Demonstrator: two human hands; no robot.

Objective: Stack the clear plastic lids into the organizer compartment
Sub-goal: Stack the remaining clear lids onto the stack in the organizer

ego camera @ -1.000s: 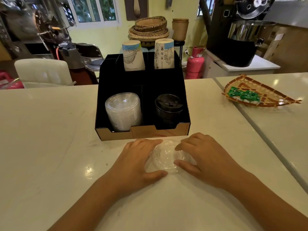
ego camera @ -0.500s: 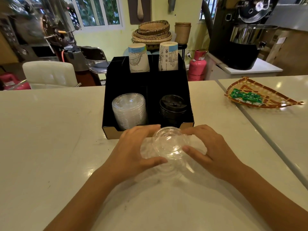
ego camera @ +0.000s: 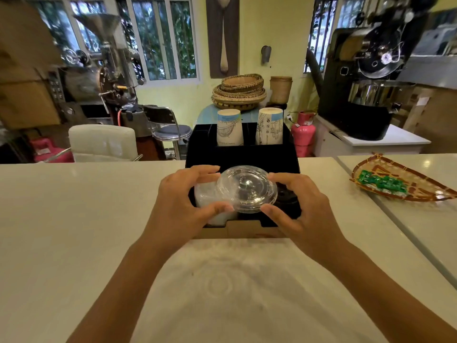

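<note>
A small stack of clear plastic lids (ego camera: pixel 247 189) hangs in the air over the front of the black organizer (ego camera: pixel 239 154). My left hand (ego camera: pixel 183 204) grips its left rim and my right hand (ego camera: pixel 304 209) grips its right rim. Behind the held lids, a taller pile of clear lids (ego camera: pixel 205 196) sits in the organizer's front left compartment, partly hidden by my left hand. Black lids (ego camera: pixel 286 194) fill the front right compartment, mostly hidden by my right hand.
Two stacks of paper cups (ego camera: pixel 230 129) stand in the organizer's rear compartments. A woven tray (ego camera: pixel 418 194) with green packets lies on the counter at the right. The white counter (ego camera: pixel 74 219) spreads left and toward me. A seam (ego camera: pixel 385 206) divides it from the right-hand counter.
Both hands lifted the clear lids off the counter and carried them up and forward, from in front of the organizer to above its front compartments.
</note>
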